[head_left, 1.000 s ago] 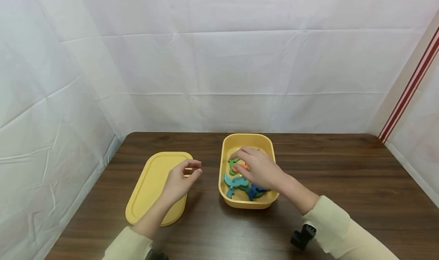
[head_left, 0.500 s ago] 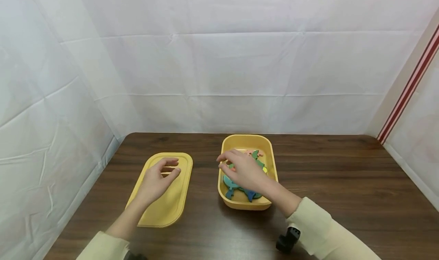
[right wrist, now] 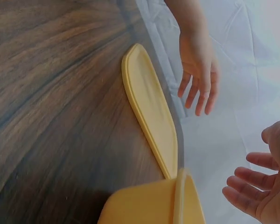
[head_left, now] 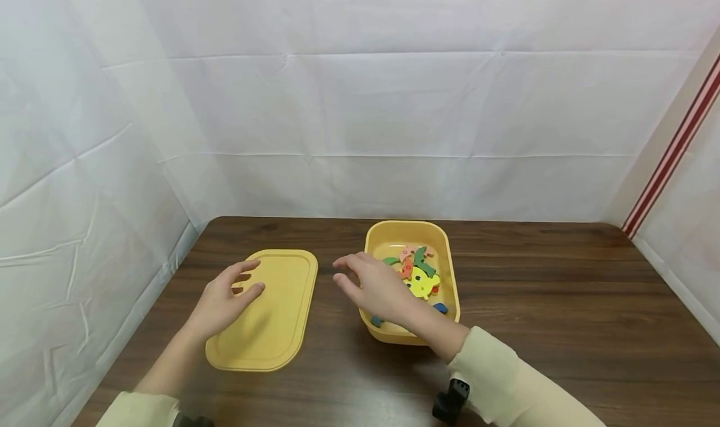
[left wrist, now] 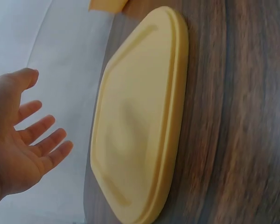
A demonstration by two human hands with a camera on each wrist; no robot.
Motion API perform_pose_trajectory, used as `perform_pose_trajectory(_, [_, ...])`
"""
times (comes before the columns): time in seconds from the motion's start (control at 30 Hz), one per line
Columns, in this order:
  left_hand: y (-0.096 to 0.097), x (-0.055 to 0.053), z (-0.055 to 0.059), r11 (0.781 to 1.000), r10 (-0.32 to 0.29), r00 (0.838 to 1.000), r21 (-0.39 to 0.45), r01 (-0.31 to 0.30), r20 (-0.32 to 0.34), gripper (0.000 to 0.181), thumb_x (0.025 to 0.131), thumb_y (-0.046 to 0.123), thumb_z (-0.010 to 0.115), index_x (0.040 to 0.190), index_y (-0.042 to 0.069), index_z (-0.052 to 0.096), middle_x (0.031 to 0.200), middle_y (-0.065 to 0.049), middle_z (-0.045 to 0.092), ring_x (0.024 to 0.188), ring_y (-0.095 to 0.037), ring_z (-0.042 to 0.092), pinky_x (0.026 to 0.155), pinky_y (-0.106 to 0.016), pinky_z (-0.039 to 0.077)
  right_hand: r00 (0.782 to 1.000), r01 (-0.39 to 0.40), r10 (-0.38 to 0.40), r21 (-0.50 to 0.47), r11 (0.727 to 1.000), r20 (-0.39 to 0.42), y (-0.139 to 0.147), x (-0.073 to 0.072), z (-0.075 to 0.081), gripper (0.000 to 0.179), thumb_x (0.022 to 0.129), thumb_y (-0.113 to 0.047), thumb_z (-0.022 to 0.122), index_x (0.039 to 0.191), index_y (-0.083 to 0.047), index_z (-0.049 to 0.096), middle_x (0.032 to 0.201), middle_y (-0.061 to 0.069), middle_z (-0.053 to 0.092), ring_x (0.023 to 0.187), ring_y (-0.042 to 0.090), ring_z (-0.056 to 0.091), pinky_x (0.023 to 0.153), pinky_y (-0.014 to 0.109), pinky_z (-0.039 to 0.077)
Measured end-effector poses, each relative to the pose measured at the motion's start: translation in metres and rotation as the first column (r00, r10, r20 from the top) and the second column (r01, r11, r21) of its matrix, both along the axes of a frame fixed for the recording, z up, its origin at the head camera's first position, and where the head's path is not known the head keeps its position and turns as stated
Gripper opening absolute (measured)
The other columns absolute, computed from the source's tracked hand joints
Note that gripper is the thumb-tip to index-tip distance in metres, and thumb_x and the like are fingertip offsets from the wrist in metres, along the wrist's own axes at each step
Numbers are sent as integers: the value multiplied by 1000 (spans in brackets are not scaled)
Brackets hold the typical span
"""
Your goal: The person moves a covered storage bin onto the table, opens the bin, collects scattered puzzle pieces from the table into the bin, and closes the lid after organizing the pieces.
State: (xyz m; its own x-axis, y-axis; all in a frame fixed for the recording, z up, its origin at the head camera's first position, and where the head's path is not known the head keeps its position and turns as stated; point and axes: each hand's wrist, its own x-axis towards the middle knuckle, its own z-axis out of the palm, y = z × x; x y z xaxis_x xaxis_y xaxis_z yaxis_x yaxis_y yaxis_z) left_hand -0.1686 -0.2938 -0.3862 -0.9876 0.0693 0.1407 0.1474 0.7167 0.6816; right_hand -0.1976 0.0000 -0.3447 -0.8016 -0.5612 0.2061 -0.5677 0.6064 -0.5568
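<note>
My left hand (head_left: 225, 299) hangs above the left side of a flat yellow lid (head_left: 281, 317), apart from it, fingers loosely bent and holding nothing. In the left wrist view the hand's shadow falls on the lid (left wrist: 130, 93). My right hand (head_left: 377, 286) is over the left rim of a yellow box (head_left: 405, 232), fingers relaxed, nothing in its grasp. Inside the box lie several flat shaped pieces: a yellow animal-like one (head_left: 422, 283), a green one (head_left: 421, 261), an orange-red one (head_left: 406, 268) and a blue one (head_left: 440, 308). The right hand and forearm hide some pieces.
A dark wooden table (head_left: 540, 289) carries the lid and the box, which stand side by side with a gap between. White sheeting (head_left: 388, 114) hangs behind and at the left. Each wrist wears a camera, such as the black one (head_left: 451, 401) on the right.
Both hands have moved left: the left one from the lid's right edge to its left side, the right one from over the box's middle to its left rim. Lid and box stay put.
</note>
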Motion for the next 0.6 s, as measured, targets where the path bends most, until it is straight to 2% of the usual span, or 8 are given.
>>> perform_pose_trajectory(0.2, [-12,3,5,998,43,997,-52,-41,56,51,93,35,52,132,4,44,136,-22,43,118,-43,45,93,-54,43,998,-2,2,8,1000,62,-13,4,-2,38,95,-34,48,127,-14,53,116,3,59,95,14,60,75,26,51])
perform_pose_trajectory(0.4, [-22,7,8,994,88,987,-78,-78,136,58,94,41,47,134,0,39,125,-25,51,110,-43,51,80,-48,51,997,-6,5,9,1000,74,-26,11,-4,40,94,-32,51,126,-9,53,119,8,58,92,14,59,72,24,51])
perform_pose_trajectory(0.6, [-30,8,2,989,105,978,-119,-85,179,63,95,44,43,134,-5,37,131,-30,44,115,-46,47,88,-55,45,993,5,-7,17,1000,115,-38,16,-13,42,92,-31,52,126,-6,54,119,11,59,93,15,61,73,24,51])
